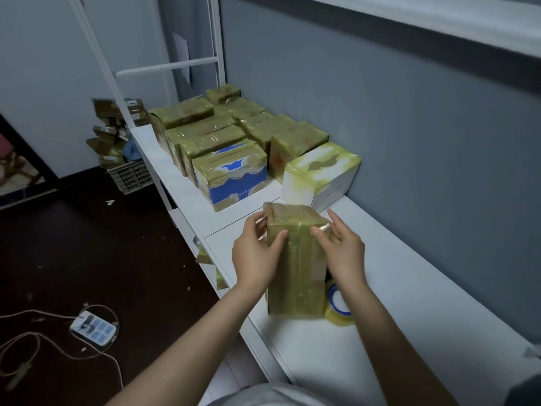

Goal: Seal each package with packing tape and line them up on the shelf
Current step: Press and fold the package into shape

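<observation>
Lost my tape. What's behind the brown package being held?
A tape roll with a blue core lies on the white shelf; the package covers its left part, so the whole roll cannot be seen.

One brown carton (295, 259), wrapped in yellowish tape, stood on end on the white worktop (409, 288). A tape roll (339, 307) lay flat just beside its base, on the right. Further taped packages (234, 136) sat in two rows at the far end.

Left grip (257, 253) and right grip (344, 250): bare; forearms uncovered along the visible length. Torso garment (263, 395): pale grey fabric (lower frame edge only).
</observation>
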